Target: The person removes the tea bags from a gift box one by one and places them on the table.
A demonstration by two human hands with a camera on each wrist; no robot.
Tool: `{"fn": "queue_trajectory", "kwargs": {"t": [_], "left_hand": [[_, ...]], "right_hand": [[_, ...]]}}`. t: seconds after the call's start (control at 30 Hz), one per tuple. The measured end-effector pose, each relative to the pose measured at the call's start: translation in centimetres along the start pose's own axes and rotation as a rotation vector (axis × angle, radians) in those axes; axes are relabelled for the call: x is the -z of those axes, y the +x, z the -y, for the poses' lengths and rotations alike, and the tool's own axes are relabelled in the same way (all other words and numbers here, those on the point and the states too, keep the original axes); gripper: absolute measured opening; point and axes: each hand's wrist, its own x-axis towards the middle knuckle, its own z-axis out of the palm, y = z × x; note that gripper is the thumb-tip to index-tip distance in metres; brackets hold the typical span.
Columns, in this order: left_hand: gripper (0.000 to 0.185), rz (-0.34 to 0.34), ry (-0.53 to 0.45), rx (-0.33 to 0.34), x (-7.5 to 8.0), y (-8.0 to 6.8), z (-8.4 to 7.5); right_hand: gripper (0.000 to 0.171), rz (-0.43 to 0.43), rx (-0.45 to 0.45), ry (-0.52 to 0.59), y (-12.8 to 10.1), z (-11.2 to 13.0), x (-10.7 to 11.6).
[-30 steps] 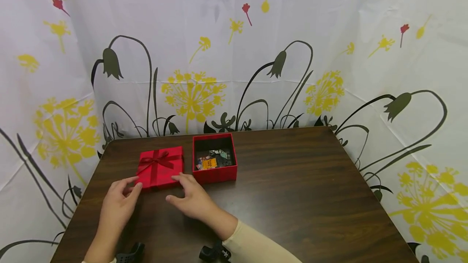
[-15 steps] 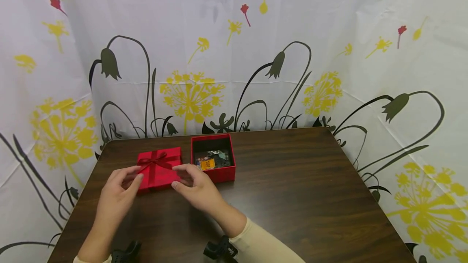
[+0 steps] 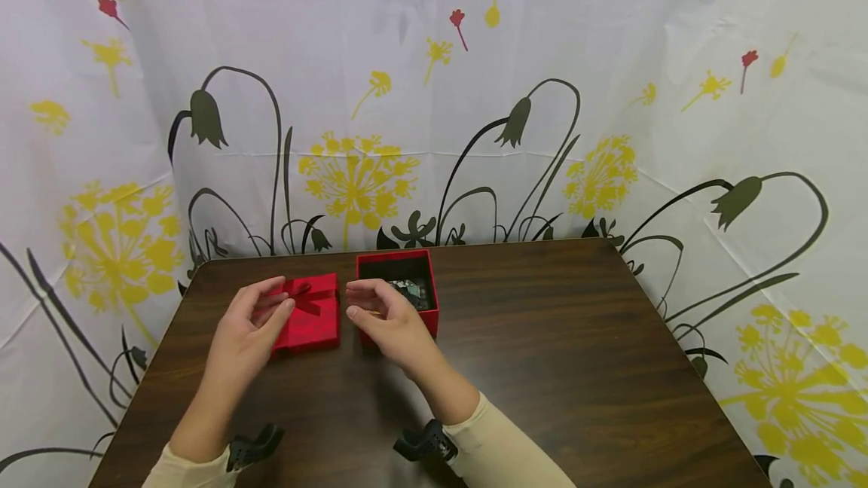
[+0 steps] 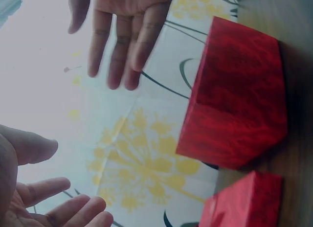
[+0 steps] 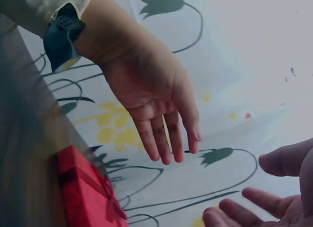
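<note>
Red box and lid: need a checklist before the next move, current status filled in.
1. Left hand free: ok, fingers relaxed, holding nothing.
2. Right hand free: ok, nothing held.
3. Box upright on the table, opening up: ok.
4. Lid off the box: ok, lying beside it, bow up.
5. Clear head view of the contents: not ok, right hand hides part.
6. Contents loose or secured: cannot tell.

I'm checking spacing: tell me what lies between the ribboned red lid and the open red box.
In the head view, a narrow strip of brown table shows between the lid and the box, partly hidden by the right hand.
</note>
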Motion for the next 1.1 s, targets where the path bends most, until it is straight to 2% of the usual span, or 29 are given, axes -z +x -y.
{"fn": "queue_trajectory", "kwargs": {"t": [0.17,0.3,0.6,0.93,1.1], "left_hand": [[0.059,0.070,-0.121,-0.024,-0.7,0.8,-0.9],[0.063,0.136,-0.199,0.002,-1.3,1.2,-1.3],[0.071,0.191,-0.240,0.062,-2.2,2.2,-1.5],[0.084,0.248,-0.272,0.093,-4.5,3.8,-1.3],[0.088,0.284,-0.287,0.094,-6.0,4.5,-1.0]], "right_hand": [[0.034,-0.044,-0.040,0.037,0.5,0.3,1.3],[0.034,-0.068,-0.075,0.103,0.9,0.4,2.4],[0.035,-0.113,-0.176,0.212,2.1,0.5,4.3],[0.039,-0.131,-0.279,0.183,3.4,0.0,6.4],[0.046,-0.090,-0.335,0.147,4.3,-0.2,7.4]]}}
